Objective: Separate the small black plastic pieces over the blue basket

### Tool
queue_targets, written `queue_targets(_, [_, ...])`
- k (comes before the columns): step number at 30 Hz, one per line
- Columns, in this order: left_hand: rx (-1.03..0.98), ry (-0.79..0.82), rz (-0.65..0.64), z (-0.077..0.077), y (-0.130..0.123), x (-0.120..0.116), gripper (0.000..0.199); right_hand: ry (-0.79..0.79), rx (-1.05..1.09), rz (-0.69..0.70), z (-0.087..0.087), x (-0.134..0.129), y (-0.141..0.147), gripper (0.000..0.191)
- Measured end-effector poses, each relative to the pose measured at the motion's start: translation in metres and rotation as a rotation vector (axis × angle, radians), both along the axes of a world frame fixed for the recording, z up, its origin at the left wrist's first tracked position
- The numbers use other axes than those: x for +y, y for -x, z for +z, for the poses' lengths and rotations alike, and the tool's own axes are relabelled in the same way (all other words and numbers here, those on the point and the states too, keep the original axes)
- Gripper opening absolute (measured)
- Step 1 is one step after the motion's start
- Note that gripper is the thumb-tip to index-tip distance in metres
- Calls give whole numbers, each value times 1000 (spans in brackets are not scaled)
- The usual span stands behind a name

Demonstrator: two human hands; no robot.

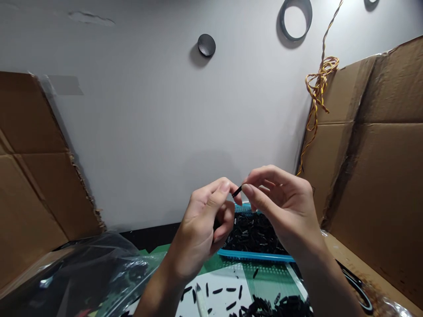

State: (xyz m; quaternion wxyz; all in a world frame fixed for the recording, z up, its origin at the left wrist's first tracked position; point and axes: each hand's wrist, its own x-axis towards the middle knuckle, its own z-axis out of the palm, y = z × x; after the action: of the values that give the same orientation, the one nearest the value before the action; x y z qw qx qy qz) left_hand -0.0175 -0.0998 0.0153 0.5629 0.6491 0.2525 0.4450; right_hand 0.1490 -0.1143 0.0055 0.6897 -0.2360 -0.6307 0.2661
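Between my hands, near the middle, is a small black strip [237,191]. My right hand [284,198] pinches its upper right end between thumb and forefinger. My left hand [211,215] is closed with the fingers curled, and its forefinger is at the strip's lower left end. Something dark shows in the curl of the left fingers, too hidden to name. Behind and below the hands sits a blue basket [254,255] full of black pieces [253,231]. More small black pieces lie on a white sheet [211,281], with a heap [280,307] at the bottom edge.
A white pointed tool [201,301] rests on the sheet over a green mat [264,281]. Clear plastic bags [122,264] lie at left. Black-handled scissors [355,281] are at right. Cardboard walls [380,167] flank both sides; twisted yellow wires [319,83] hang at right.
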Motion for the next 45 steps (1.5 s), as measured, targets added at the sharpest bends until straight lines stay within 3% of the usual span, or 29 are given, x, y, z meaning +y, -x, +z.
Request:
queue_targets(2, [-19, -5, -54, 0, 0, -2, 39, 11, 17, 51, -1, 3, -3, 17])
queue_targets(6, [-45, -44, -51, -1, -1, 1, 32, 1, -1, 17, -2, 6, -6, 21])
queue_targets(10, [-12, -80, -22, -2, -1, 6, 26, 4, -43, -10, -3, 7, -7, 15])
queue_targets(16, [-45, -79, 15, -1, -1, 7, 34, 20, -64, -93, -3, 9, -10, 9])
queue_targets(24, [-19, -77, 48, -1, 0, 8, 31, 82, -93, -96, -6, 15, -12, 3])
queue_targets(37, [71, -118, 109, -1, 2, 8, 29, 123, -1, 5, -7, 16, -9, 9])
queue_targets(45, [93, -111, 110, -3, 2, 8, 30, 131, 66, 82, -2, 13, -10, 3])
